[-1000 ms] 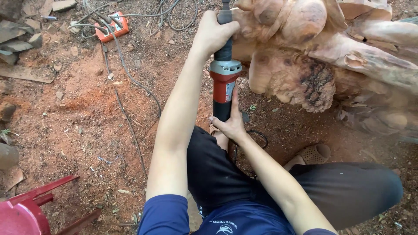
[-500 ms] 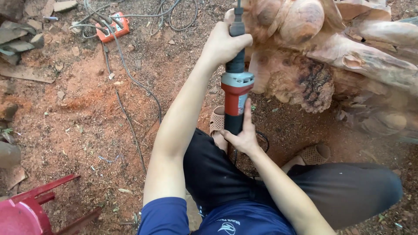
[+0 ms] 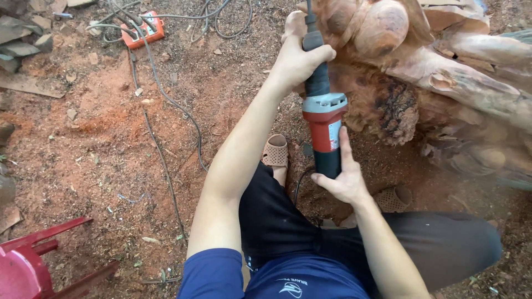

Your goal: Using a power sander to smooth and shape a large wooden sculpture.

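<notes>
Grinder (image 3: 323, 124), red and black, points up into the carved tree root (image 3: 399, 66). Left hand (image 3: 299, 58) wraps its fingers closed around the neck; right hand (image 3: 343, 180) grips the rear body. Carving looks underway; steady 2-handed pressure seems needed next.

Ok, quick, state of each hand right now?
Left hand: closed around the black neck of the die grinder, by the carved tree root.
Right hand: gripping the grinder's rear body, forefinger stretched along it.
</notes>
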